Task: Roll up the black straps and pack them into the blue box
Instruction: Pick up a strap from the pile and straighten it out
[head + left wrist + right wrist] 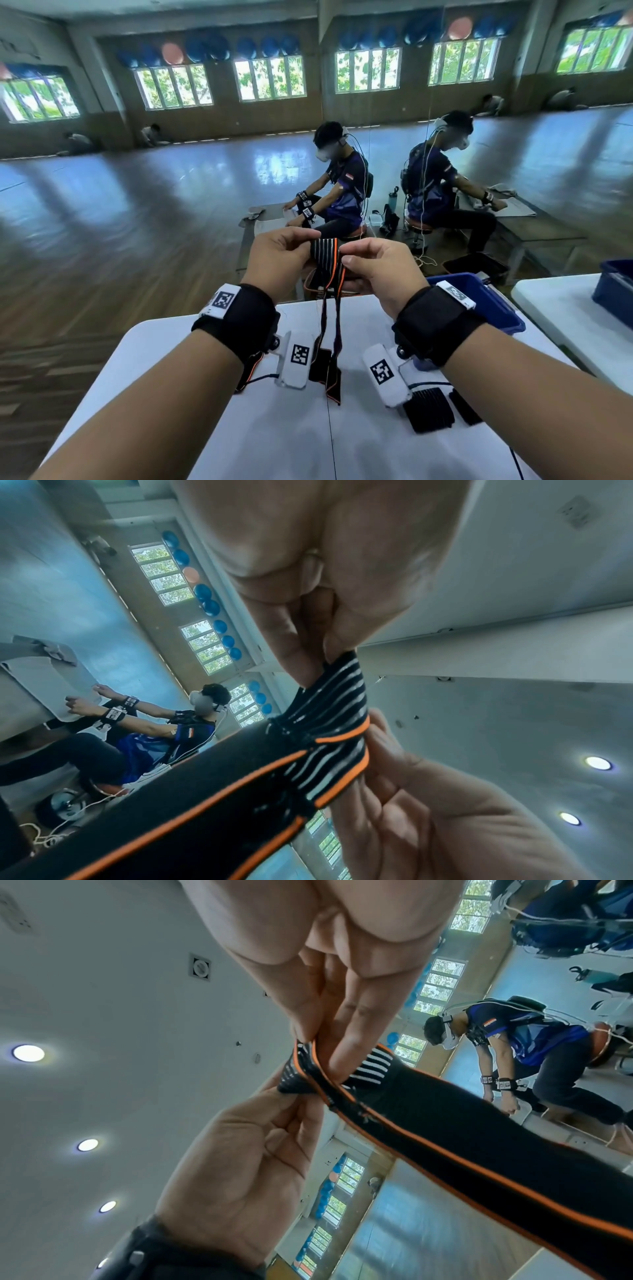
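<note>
Left hand: the left hand [279,255], at frame centre in the head view, pinches the striped end of a black elastic strap with orange edging and white ribbing [326,255] between thumb and fingers.
Right hand: the right hand [380,270], just right of it, pinches the same end from the other side; both are equally near.
Strap: held up above the near edge of the white folding table [274,428], its long axis running down toward frame bottom, the tail resting on the table.
Coming move: by judgement, the pinched top end is the roll's start, to be wound down the hanging length.
Blue box: the blue plastic box [493,301] sits at right centre, beyond the right wrist.
Other straps: more black straps [430,409] lie lower right on the table.
</note>
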{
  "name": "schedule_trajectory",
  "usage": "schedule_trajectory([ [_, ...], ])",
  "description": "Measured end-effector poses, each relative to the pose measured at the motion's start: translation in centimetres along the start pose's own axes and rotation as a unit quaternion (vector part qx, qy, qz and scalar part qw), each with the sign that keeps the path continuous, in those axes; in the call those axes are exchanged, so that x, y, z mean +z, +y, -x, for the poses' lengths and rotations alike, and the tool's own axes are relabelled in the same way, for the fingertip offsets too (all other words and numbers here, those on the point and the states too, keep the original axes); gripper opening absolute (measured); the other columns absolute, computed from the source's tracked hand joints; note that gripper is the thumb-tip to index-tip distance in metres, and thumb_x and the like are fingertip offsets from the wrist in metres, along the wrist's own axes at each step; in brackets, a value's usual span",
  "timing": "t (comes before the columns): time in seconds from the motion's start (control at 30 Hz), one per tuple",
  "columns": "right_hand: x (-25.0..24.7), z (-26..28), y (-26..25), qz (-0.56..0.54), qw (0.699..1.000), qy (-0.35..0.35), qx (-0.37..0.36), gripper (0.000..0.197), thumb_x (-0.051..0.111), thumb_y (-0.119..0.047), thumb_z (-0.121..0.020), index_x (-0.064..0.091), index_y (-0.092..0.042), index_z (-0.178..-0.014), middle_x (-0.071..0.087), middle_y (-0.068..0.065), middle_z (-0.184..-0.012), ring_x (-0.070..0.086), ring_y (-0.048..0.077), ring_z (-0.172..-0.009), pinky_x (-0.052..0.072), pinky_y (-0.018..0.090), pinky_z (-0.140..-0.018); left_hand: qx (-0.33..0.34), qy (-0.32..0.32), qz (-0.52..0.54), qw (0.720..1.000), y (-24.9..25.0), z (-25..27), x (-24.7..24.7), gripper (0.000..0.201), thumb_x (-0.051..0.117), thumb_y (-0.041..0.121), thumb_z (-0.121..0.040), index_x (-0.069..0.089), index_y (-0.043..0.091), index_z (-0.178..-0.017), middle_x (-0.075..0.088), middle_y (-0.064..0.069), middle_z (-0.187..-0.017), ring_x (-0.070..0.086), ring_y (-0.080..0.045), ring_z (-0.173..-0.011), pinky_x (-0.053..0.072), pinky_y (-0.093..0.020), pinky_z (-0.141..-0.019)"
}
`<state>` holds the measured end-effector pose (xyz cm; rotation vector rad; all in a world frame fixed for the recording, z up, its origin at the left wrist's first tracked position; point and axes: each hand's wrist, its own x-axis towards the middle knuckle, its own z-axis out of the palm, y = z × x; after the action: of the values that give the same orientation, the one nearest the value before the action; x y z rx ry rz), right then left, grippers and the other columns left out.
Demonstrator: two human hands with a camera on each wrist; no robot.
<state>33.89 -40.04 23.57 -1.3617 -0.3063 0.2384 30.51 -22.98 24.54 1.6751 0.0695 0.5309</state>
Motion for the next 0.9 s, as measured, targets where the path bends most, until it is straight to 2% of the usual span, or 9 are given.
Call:
schedule_trajectory([
  [0.13,0.1,0.1,-0.1,-0.028,1.0,-0.012,-0.005,0.022,0.064,0.009,-0.088,0.062,-0.005,-0.104,0.071,0.02,-0.094,0.072,0.033,-0.08,0.061,0.053,-0.074,0.012,0.0,-0.021,1.0,-0.1,0.0,0.2,0.021,0.063,-0.005,-0.092,0.075,0.011,-0.087,0.076,-0.011,-0.084,0.075,-0.02,-0.077,0.063,-0.035,-0.073],
  [0.3,0.2,0.3,0.1,-0.05,0.999,-0.018,-0.007,0.028,0.06,0.009,-0.09,0.062,-0.011,-0.109,0.072,0.018,-0.098,0.071,0.03,-0.085,0.061,0.04,-0.063,0.006,-0.015,-0.055,0.998,-0.3,-0.2,0.2,0.019,0.063,-0.004,-0.091,0.075,0.011,-0.087,0.076,-0.014,-0.087,0.075,-0.025,-0.08,0.064,-0.044,-0.076],
  [0.4,0.2,0.4,0.5,-0.06,0.998,-0.014,-0.007,0.023,0.063,0.004,-0.09,0.065,-0.012,-0.107,0.068,0.021,-0.101,0.069,0.033,-0.09,0.061,0.048,-0.07,0.02,-0.023,-0.102,0.994,-0.5,-0.2,0.3,0.021,0.063,-0.001,-0.091,0.075,0.016,-0.089,0.077,-0.01,-0.087,0.075,-0.023,-0.08,0.063,-0.047,-0.076],
  [0.47,0.2,0.5,0.6,-0.059,0.998,-0.006,-0.009,0.022,0.066,0.003,-0.089,0.067,-0.012,-0.105,0.066,0.02,-0.099,0.069,0.032,-0.087,0.061,0.045,-0.067,0.033,-0.015,-0.121,0.992,-0.6,0.2,0.6,0.016,0.062,0.007,-0.094,0.072,0.02,-0.094,0.076,-0.006,-0.09,0.074,-0.022,-0.081,0.063,-0.048,-0.076],
  [0.53,0.2,0.5,0.6,-0.049,0.999,0.015,-0.013,0.021,0.066,0.005,-0.088,0.067,-0.011,-0.101,0.062,0.017,-0.093,0.068,0.028,-0.081,0.06,0.036,-0.059,0.036,0.001,-0.121,0.992,-0.8,1.0,0.9,0.006,0.057,0.027,-0.098,0.063,0.027,-0.1,0.072,-0.004,-0.094,0.073,-0.02,-0.078,0.062,-0.051,-0.074],
  [0.63,0.3,0.4,0.3,-0.053,0.998,0.04,-0.021,0.018,0.065,0.007,-0.088,0.067,-0.008,-0.096,0.061,0.011,-0.086,0.068,0.026,-0.079,0.06,0.034,-0.058,0.045,0.006,-0.133,0.99,-1.7,3.4,1.1,0.026,0.062,0.051,-0.09,0.05,0.029,-0.097,0.066,0.0,-0.092,0.068,-0.018,-0.078,0.061,-0.048,-0.073],
  [0.73,0.3,0.5,-0.6,-0.06,0.997,0.049,-0.029,0.016,0.064,0.008,-0.088,0.064,-0.006,-0.095,0.063,0.01,-0.087,0.069,0.027,-0.081,0.062,0.039,-0.062,0.079,-0.017,-0.155,0.985,-2.8,5.7,1.5,0.041,0.084,0.035,-0.078,0.046,0.027,-0.091,0.068,0.004,-0.088,0.068,-0.012,-0.075,0.059,-0.032,-0.069],
  [0.8,0.4,0.4,-1.0,-0.062,0.997,0.042,-0.035,0.015,0.063,0.009,-0.089,0.062,-0.005,-0.095,0.064,0.011,-0.09,0.07,0.026,-0.083,0.062,0.038,-0.064,0.099,-0.01,-0.175,0.98,-3.5,6.2,1.9,0.04,0.084,0.023,-0.077,0.046,0.027,-0.088,0.069,0.004,-0.087,0.069,-0.01,-0.074,0.059,-0.03,-0.068],
  [0.9,0.6,0.4,-1.8,-0.074,0.997,0.021,-0.033,0.017,0.061,0.011,-0.09,0.062,-0.006,-0.094,0.066,0.01,-0.091,0.07,0.025,-0.082,0.062,0.038,-0.066,0.14,0.051,-0.185,0.971,-4.0,5.8,2.3,0.032,0.075,0.01,-0.082,0.047,0.024,-0.084,0.066,0.007,-0.077,0.067,-0.012,-0.066,0.056,-0.031,-0.063],
])
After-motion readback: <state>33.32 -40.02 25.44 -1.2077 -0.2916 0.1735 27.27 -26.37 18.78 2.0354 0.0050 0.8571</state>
